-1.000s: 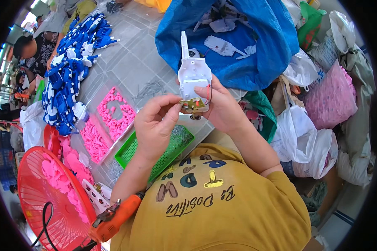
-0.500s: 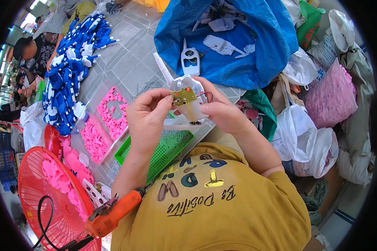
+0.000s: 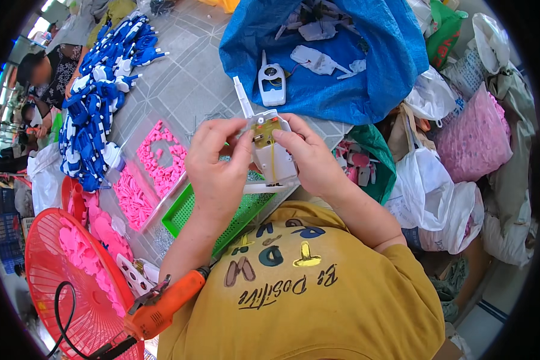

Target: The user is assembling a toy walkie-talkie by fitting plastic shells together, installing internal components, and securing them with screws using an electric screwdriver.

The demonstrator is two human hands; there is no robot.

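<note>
A white, glossy moulded-plastic handset shell point(image 3: 269, 167) with a slim tapering antenna is held open-side up above the near edge of a grey counter point(image 3: 174, 75) patterned with pale lines. In its upper part, a flat, olive-yellow circuit board point(image 3: 263, 127) with a small red component is seated, and a thin yellow wire is run down from it. The shell is gripped at its right side by the right hand point(image 3: 317, 161), whose thumb is pressed onto the board. The thumb and forefinger of the left hand point(image 3: 219, 171) are brought together at the board's left edge; whether anything is pinched there cannot be told. Beneath the left wrist, a green perforated plastic tray point(image 3: 184, 217) is partly covered. Beyond, a white front casing with a round opening point(image 3: 272, 84) is laid at the edge of a crinkled blue woven-plastic sack point(image 3: 381, 84).

Half a second earlier, the board is tilted up over the shell by the left hand; now it is laid flatter within the shell, under the right thumb.
</note>
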